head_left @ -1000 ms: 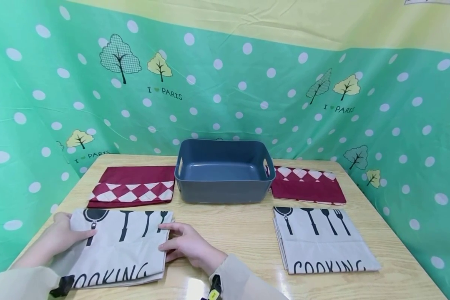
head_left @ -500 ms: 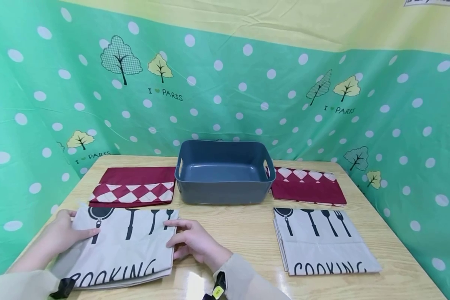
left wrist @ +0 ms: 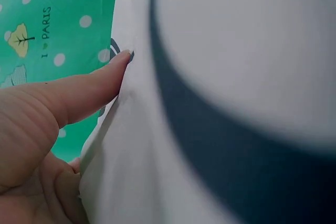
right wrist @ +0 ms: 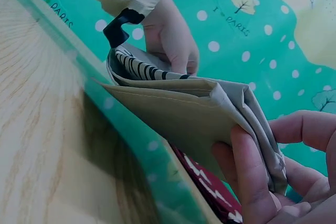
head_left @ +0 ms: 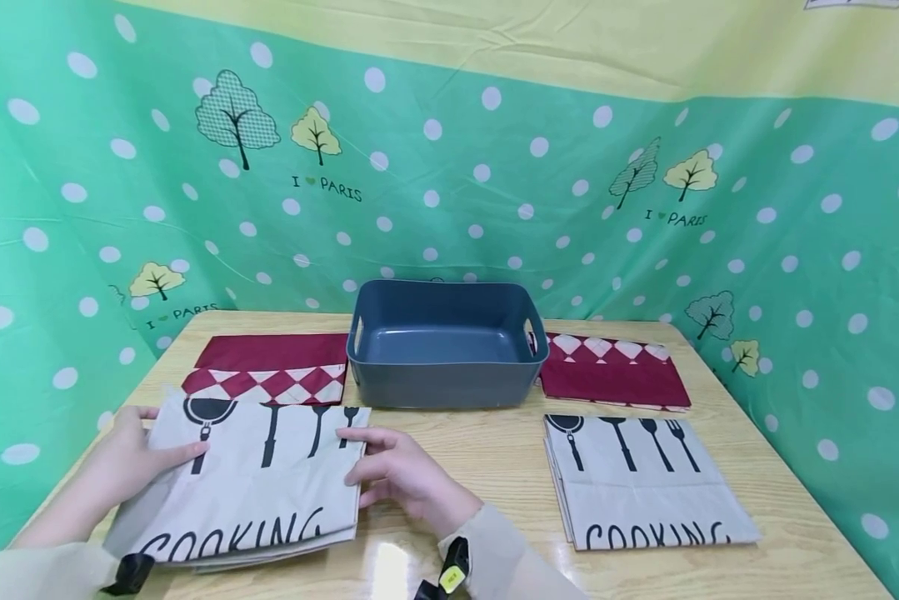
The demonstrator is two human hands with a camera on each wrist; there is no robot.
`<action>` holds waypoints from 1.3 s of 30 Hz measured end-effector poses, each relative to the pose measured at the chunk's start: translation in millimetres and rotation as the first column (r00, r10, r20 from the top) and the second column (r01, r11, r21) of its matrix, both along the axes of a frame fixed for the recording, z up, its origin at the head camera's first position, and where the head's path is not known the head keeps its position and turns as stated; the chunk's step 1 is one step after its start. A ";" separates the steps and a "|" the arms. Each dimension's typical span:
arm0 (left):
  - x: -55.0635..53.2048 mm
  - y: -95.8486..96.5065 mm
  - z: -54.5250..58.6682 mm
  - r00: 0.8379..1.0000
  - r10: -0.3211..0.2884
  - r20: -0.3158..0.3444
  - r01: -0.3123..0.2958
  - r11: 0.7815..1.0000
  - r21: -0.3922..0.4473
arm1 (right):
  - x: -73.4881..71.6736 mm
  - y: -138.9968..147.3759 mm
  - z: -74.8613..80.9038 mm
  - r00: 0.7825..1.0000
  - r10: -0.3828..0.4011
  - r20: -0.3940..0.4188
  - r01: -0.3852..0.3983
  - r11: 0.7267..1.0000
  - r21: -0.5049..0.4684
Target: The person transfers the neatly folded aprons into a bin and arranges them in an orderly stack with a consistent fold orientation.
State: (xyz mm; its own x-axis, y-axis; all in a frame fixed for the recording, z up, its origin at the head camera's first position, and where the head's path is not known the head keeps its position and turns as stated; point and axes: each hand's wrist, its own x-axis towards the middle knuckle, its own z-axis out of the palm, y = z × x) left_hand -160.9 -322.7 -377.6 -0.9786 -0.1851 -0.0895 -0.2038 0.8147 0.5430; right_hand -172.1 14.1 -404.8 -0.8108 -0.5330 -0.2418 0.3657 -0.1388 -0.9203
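Note:
A folded off-white cloth (head_left: 247,496), printed with black kitchen utensils and COOKING, is held between both hands at the front left of the table. My left hand (head_left: 127,462) grips its left side, thumb on top and the other fingers mostly hidden behind it. At the opposite edge my right hand (head_left: 404,475) pinches the folded layers. In the right wrist view, the cloth's layers (right wrist: 178,106) appear tilted and raised off the wood, with a shadow below. The left wrist view has the left thumb (left wrist: 92,90) pressing on the fabric, whose print is blurred close up.
A blue-grey bin (head_left: 449,385) with side handles stands at the back middle. Dark red folded cloths with diamond bands lie to its left (head_left: 269,354) and right (head_left: 614,379). Another COOKING cloth (head_left: 644,496) lies front right on the wooden table (head_left: 479,517). A polka-dot curtain (head_left: 434,167) hangs behind.
Both hands have shifted the COOKING cloth to the right and upward in the head view, and it now overlaps the front of the left red cloth. The bin and other cloths stay put.

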 end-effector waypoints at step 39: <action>8.6 37.6 38.8 0.978 -0.098 -0.184 0.090 0.995 -0.053 | -7.4 48.2 52.9 0.988 -0.024 -0.149 0.025 1.000 0.004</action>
State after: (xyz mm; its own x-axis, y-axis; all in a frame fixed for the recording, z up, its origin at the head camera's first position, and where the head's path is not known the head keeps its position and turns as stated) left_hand -152.4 -285.0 -338.8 -0.9905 -0.0915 0.1022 -0.0240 0.8491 0.5277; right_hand -179.5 62.3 -351.9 -0.8511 -0.5112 -0.1200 0.2206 -0.1406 -0.9652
